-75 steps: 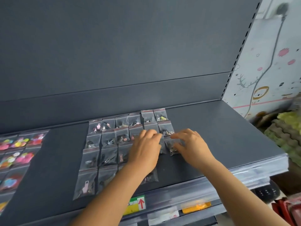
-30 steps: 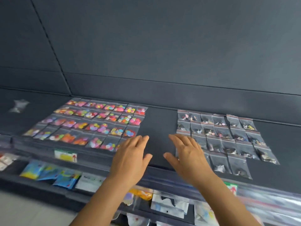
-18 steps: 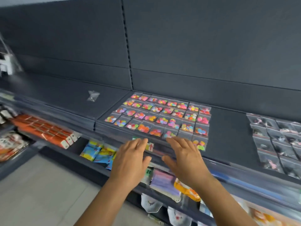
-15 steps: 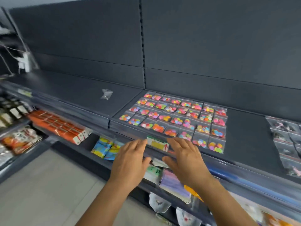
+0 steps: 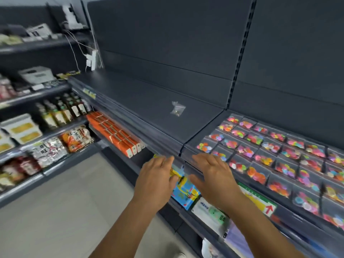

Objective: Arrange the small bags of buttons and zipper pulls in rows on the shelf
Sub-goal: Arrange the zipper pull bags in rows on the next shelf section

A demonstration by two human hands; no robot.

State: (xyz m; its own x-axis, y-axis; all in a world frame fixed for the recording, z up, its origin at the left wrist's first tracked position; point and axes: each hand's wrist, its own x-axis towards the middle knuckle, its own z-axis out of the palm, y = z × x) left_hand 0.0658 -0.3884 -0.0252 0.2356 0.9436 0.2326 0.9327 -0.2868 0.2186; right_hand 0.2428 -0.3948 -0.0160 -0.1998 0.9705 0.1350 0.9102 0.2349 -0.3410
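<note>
A single small clear bag (image 5: 177,108) with small metal pieces lies alone on the dark grey shelf (image 5: 145,101) at the centre. To its right, several small bags of coloured buttons (image 5: 275,151) lie in rows on the neighbouring shelf section. My left hand (image 5: 158,175) and my right hand (image 5: 212,174) hover side by side in front of the shelf's front edge, fingers straight and spread, holding nothing. The bags of zipper pulls are out of view.
Below the shelf edge sit orange boxes (image 5: 115,133), blue packets (image 5: 184,190) and white packets (image 5: 210,211). A side rack at the left carries bottles (image 5: 61,110) and snack bags (image 5: 76,138). Cables and a white plug (image 5: 92,59) hang at the shelf's far left end.
The view has swung left from the zipper-pull bags, past the button bags, to the shelf with the lone bag. Both hands left the bags and travel left, empty.
</note>
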